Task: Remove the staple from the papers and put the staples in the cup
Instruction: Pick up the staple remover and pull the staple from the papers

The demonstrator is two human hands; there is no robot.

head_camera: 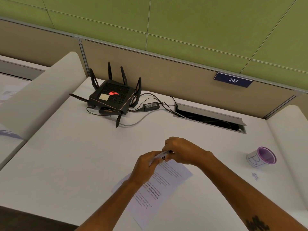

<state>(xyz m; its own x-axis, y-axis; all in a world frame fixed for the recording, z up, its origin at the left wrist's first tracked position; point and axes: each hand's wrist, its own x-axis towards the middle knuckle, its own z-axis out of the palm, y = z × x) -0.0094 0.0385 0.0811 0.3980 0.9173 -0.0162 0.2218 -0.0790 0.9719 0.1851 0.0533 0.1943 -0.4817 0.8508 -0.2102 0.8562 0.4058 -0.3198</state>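
Papers (160, 185) corner pinched by both hands | cup (262, 157) well right

Soft, even light falls from above on the white tabletop (83, 155), shadows are faint, no glare shows, straight edges bend near the borders, and the printed text on the papers (166, 184) looks blurred.

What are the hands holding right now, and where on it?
Both hands, left and right, pinch the top corner of the papers, lifted off the desk. A dark tool seems to be in the right fingers; unclear.
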